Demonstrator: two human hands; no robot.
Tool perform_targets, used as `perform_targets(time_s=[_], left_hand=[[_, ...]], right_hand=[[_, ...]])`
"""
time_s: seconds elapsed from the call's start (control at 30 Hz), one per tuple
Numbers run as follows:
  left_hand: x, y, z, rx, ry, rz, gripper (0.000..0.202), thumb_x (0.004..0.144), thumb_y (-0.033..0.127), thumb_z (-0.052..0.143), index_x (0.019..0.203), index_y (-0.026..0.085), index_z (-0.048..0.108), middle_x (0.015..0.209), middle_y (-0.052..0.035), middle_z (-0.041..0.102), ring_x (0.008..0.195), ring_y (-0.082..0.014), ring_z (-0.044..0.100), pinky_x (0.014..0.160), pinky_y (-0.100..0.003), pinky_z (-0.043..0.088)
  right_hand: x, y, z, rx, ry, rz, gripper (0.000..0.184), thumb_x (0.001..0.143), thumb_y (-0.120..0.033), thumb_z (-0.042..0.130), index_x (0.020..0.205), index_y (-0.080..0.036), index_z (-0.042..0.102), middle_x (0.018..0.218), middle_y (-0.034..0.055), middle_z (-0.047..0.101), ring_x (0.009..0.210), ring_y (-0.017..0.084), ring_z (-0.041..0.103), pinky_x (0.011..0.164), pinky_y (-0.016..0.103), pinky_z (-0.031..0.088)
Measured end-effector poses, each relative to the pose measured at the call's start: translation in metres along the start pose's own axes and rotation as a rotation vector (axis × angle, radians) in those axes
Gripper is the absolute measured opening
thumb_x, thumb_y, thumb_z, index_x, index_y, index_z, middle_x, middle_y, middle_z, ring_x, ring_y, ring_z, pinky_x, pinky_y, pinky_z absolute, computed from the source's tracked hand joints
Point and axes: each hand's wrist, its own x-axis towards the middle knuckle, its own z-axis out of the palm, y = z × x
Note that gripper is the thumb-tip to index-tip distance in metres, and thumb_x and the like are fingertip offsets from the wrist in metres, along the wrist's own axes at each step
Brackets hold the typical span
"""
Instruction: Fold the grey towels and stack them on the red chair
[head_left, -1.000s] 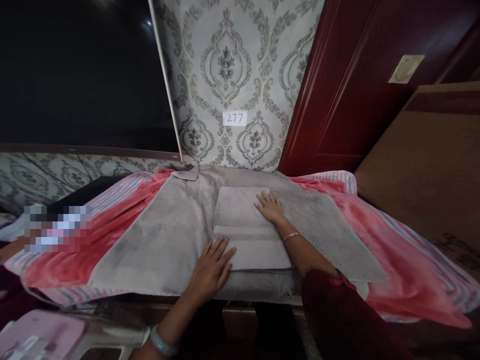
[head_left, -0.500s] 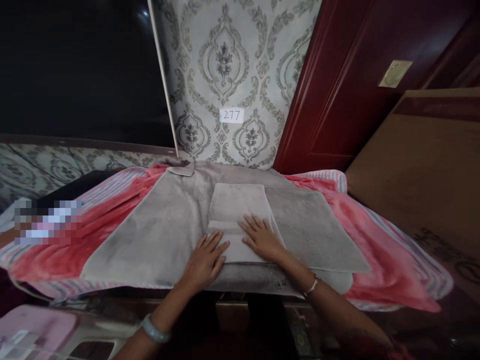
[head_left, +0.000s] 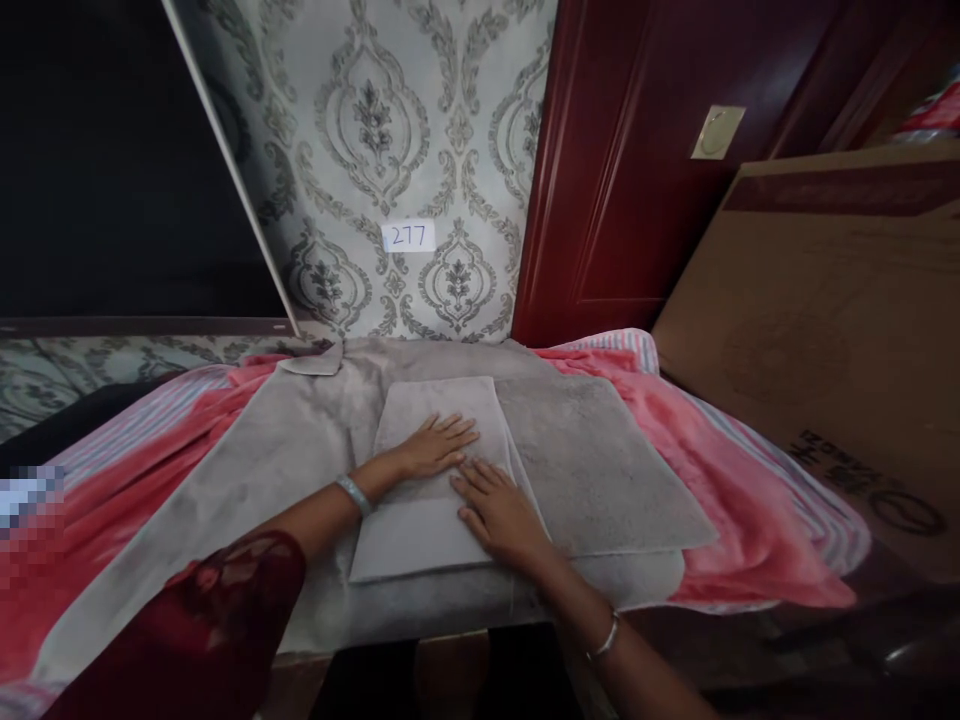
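Observation:
A grey plush cloth lies spread out, with a paler folded section lying flat near its middle. My left hand is palm down on the upper part of that folded section, its fingers stretched toward the right. Just below and to the right, my right hand lies flat near the section's right edge, fingers spread. The fingertips of both hands are close together, and neither hand grips anything. Another darker grey layer extends to the right of the fold.
Beneath the grey cloth is a red-pink blanket with a striped border. A large cardboard box stands at the right, beside a dark red door. A black screen occupies the upper left, and patterned wallpaper covers the wall.
My left hand has moved up and inward from the fold's left edge onto its upper part. My right hand is lower on the fold. The view has shifted to the right.

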Motion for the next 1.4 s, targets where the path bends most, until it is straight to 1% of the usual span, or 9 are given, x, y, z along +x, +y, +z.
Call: perform_targets(time_s=[0.17,0.47,0.7,0.83,1.0,1.1,1.17,1.3,1.4], left_hand=[[0.059,-0.033,-0.006,0.087,-0.042,0.016,0.066,0.102,0.063,0.028,0.161,0.034,0.028,0.170,-0.0065,0.023,0.158,-0.0306,0.015,0.124,-0.061,0.010],[0.132,-0.066,-0.016,0.067,-0.040,-0.184,0.066,0.101,0.064,0.028,0.161,0.037,0.027,0.169,-0.0039,0.024,0.157,-0.0326,0.018,0.121,-0.063,0.015],[0.136,-0.070,-0.011,0.031,0.032,-0.203,0.065,0.101,0.065,0.023,0.160,0.039,0.028,0.169,-0.0005,0.028,0.157,-0.0311,0.017,0.122,-0.062,0.014],[0.135,-0.070,-0.010,0.033,0.039,-0.194,0.065,0.101,0.064,0.025,0.160,0.037,0.030,0.168,-0.0034,0.029,0.156,-0.0326,0.019,0.121,-0.062,0.016],[0.141,-0.058,-0.018,0.056,0.002,-0.218,0.064,0.102,0.057,0.029,0.161,0.031,0.029,0.170,-0.0078,0.024,0.156,-0.0337,0.020,0.122,-0.063,0.014],[0.131,-0.039,-0.025,0.061,0.022,-0.251,0.068,0.103,0.056,0.029,0.163,0.026,0.023,0.171,-0.0106,0.016,0.157,-0.0352,0.014,0.122,-0.064,0.009],[0.110,-0.023,-0.028,0.037,0.058,-0.203,0.067,0.104,0.056,0.025,0.163,0.025,0.021,0.172,-0.0099,0.012,0.158,-0.0327,0.012,0.124,-0.061,0.007],[0.037,-0.001,-0.027,-0.073,-0.011,0.030,0.065,0.104,0.061,0.019,0.161,0.033,0.028,0.170,-0.0034,0.024,0.158,-0.0247,0.016,0.126,-0.051,0.008],[-0.011,-0.001,-0.026,-0.148,-0.045,0.032,0.064,0.104,0.061,0.014,0.160,0.034,0.032,0.169,-0.0024,0.028,0.157,-0.0221,0.020,0.127,-0.049,0.010]], right_hand=[[-0.001,0.002,0.003,0.059,0.007,0.016,0.048,0.103,-0.035,0.047,0.150,-0.024,0.052,0.160,0.0062,0.044,0.152,0.025,0.031,0.125,0.049,0.027],[-0.004,0.005,0.005,0.156,-0.036,0.029,0.054,0.102,-0.034,0.049,0.155,-0.029,0.043,0.166,-0.0004,0.034,0.156,0.022,0.020,0.128,0.047,0.020],[-0.004,0.004,0.002,0.197,-0.046,0.022,0.053,0.105,-0.040,0.043,0.157,-0.026,0.041,0.167,0.0010,0.031,0.156,0.024,0.018,0.128,0.049,0.020],[-0.003,0.004,-0.001,0.188,-0.025,0.023,0.053,0.106,-0.045,0.041,0.155,-0.026,0.045,0.165,0.0034,0.036,0.155,0.025,0.022,0.127,0.049,0.022],[-0.001,0.004,-0.001,0.105,-0.029,0.027,0.050,0.104,-0.040,0.045,0.153,-0.027,0.048,0.163,0.0035,0.040,0.154,0.024,0.024,0.126,0.049,0.023],[-0.001,0.006,-0.001,0.095,-0.014,0.032,0.048,0.104,-0.036,0.045,0.151,-0.027,0.050,0.161,0.0045,0.043,0.153,0.024,0.028,0.124,0.049,0.026],[-0.002,0.006,-0.002,0.096,-0.009,0.033,0.047,0.103,-0.035,0.047,0.149,-0.025,0.053,0.159,0.0059,0.046,0.152,0.025,0.031,0.123,0.050,0.028],[0.001,-0.004,-0.010,0.093,0.005,-0.010,0.044,0.101,-0.029,0.049,0.144,-0.020,0.058,0.153,0.0106,0.053,0.148,0.028,0.037,0.121,0.051,0.030],[0.013,-0.024,-0.012,0.125,-0.002,-0.151,0.042,0.102,-0.030,0.050,0.142,-0.021,0.059,0.148,0.0108,0.057,0.142,0.025,0.045,0.120,0.048,0.033]])
